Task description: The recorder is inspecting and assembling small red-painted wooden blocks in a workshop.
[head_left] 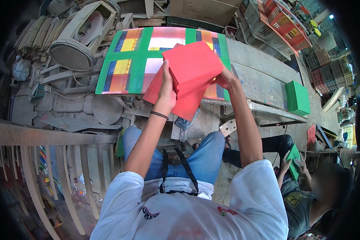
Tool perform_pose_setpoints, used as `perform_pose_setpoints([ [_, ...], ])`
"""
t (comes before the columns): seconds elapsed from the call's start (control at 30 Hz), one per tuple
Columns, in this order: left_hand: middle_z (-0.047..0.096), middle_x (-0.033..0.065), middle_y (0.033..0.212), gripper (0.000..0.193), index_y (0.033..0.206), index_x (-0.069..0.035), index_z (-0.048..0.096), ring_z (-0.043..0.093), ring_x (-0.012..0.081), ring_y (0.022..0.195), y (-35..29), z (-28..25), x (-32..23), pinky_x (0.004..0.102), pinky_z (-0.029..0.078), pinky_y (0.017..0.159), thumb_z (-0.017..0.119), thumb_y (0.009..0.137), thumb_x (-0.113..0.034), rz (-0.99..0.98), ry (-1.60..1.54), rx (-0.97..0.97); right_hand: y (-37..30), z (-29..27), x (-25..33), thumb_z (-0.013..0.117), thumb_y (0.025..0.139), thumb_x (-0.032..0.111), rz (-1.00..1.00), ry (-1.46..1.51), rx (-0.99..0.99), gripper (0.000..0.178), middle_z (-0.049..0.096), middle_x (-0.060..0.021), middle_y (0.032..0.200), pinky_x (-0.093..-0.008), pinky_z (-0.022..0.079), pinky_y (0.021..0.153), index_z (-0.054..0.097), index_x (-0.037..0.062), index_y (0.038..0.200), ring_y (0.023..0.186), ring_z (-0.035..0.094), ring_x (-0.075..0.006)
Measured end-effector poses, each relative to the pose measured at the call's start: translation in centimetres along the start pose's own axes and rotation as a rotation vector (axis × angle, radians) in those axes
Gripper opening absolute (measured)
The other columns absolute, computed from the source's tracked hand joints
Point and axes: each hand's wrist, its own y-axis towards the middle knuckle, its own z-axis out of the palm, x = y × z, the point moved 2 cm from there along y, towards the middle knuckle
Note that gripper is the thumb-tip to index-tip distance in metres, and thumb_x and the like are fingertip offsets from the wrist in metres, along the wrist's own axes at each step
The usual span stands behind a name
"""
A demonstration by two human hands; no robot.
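A thick stack of red rectangular sheets (194, 62) is held up between my two hands, tilted, above the near edge of the table. My left hand (167, 86) grips its left side with the thumb along the edge. On the right side my right hand (225, 76) is wrapped around the stack, its fingers partly hidden behind it. Beneath the stack, more red sheet (184, 109) sticks out at an angle past the table edge; how it is supported is hidden. A green cloth or sheet with coloured blocks (147, 38) covers the table there.
On the grey wooden table (264, 70), a green stack (298, 98) stands at the right end. A co-worker at lower right holds a green piece (294, 162). Plastic crates (284, 20) are piled at back right; dusty machinery (74, 52) stands left, near a wooden railing (52, 138).
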Motion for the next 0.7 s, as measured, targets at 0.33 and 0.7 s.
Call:
perform_pose_setpoints([
  [0.33, 0.042, 0.0099, 0.135, 0.078, 0.138, -0.007, 0.034, 0.041, 0.0188, 0.127, 0.9, 0.8, -2.8, 0.0358, 0.035, 0.104, 0.052, 0.086, -0.062, 0.163, 0.044, 0.037, -2.2, 1.0, 1.8, 0.028, 0.09, 0.071, -0.254, 0.185, 0.018, 0.086, 0.033, -0.0114, 0.147, -0.0482, 0.031, 0.106, 0.025, 0.0077, 0.147, 0.134, 0.033, -0.0253],
  [0.7, 0.054, 0.0067, 0.115, 0.072, 0.13, -0.005, 0.043, 0.056, 0.0162, 0.103, 5.8, -0.9, -3.4, 0.0315, 0.05, 0.082, 0.05, 0.087, -0.062, 0.281, 0.147, 0.264, 0.4, -0.7, 0.1, 0.029, 0.097, 0.059, -0.526, 0.074, -0.04, 0.075, 0.049, -0.013, 0.131, -0.0343, 0.039, 0.098, 0.037, -0.0018, 0.138, 0.116, 0.049, -0.0194],
])
